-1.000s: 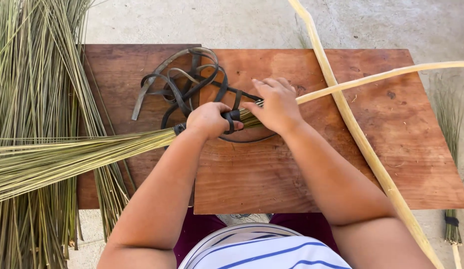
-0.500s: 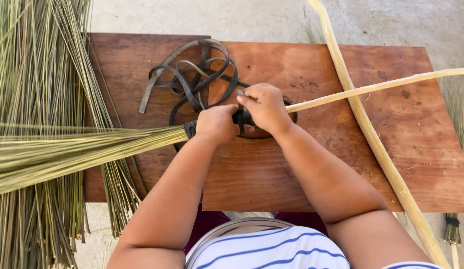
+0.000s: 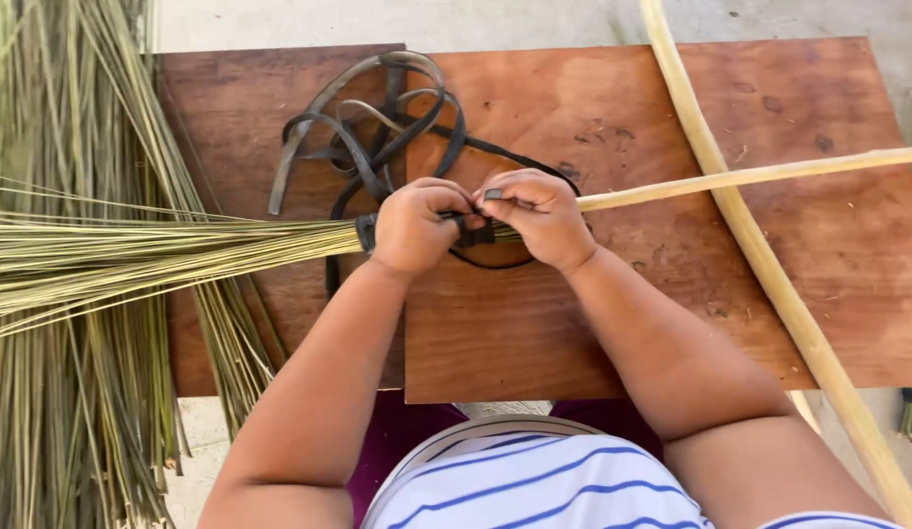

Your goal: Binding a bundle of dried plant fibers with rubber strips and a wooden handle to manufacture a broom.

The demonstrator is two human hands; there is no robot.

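A bundle of thin green-yellow broom sticks [image 3: 162, 257] lies across the brown wooden board [image 3: 613, 323], fanned out to the left. Its neck joins a pale wooden handle [image 3: 750, 176] that runs off to the right. My left hand [image 3: 412, 227] is closed around the neck of the bundle, where a black band wraps it. My right hand [image 3: 539, 216] sits just right of it, fingers pinching a black rubber strip [image 3: 476, 233] against the handle end. The loose tangle of black strip [image 3: 378, 127] lies on the board behind my hands.
A second pale stick [image 3: 760, 264] lies diagonally across the board's right side, under the handle. A large heap of loose green sticks [image 3: 64, 411] covers the ground at the left. A dark brush-like end [image 3: 911, 411] shows at the right edge. Grey concrete lies beyond the board.
Both hands have drawn closer together at the bundle's neck, and the right hand has shifted its grip on the black strip. The view has tilted slightly.
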